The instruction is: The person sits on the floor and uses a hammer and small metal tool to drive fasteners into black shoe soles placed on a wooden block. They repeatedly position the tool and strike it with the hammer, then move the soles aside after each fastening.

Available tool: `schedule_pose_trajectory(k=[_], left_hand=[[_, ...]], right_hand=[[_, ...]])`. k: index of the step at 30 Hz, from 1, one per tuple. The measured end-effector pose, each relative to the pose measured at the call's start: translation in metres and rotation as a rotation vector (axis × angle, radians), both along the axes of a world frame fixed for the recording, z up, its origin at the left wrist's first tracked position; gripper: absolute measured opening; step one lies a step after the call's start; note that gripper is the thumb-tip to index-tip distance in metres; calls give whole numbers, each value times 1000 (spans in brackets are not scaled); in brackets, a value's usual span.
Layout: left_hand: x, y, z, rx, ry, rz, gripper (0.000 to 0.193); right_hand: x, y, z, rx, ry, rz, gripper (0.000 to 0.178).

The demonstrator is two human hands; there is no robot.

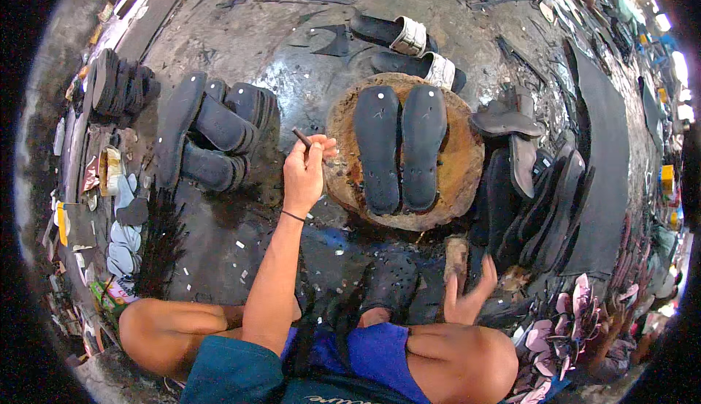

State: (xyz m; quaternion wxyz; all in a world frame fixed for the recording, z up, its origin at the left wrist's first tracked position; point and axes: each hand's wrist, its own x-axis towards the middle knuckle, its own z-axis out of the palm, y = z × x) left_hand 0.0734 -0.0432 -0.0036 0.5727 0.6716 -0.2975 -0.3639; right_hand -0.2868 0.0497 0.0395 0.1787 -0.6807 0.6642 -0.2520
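Two bare knees frame the bottom of the view, with blue shorts (380, 356) between them. Just above the right knee the right hand (467, 294) hangs over the dark floor (219, 236), fingers loosely spread and holding nothing; it hovers near a perforated black sole piece (391, 280) lying between the legs.

Farther out, the left hand (305, 170) is raised at the left edge of a round wooden block (460, 163). Its fingers are pressed together, pinching a short dark rod-like tool (301, 137) near its lower end. The tool's long axis runs on a slant, its free end pointing up and to the left, away from the block. A thin dark band circles the left wrist.

On the block lie two black sandal soles (401, 148) side by side, touching along their inner edges, long axes running near to far, each with a small pale dot toward the far end.

Left of the hand, a pile of black soles (212, 134) lies on the floor. Right of the block, more black soles (540, 199) lean in a stack against one another. Beyond the block, two black sandals with white straps (412, 46) lie on their sides.
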Motion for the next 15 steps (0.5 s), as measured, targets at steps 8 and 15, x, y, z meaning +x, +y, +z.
schedule_pose_trajectory(k=[8,15], left_hand=[[107,23,61,-62,-726,189,15],[320,92,69,770,-1231,46,56]], right_hand=[[119,-129,-27,44,-207,433,82],[166,-96,-46,-6,41,583,85]])
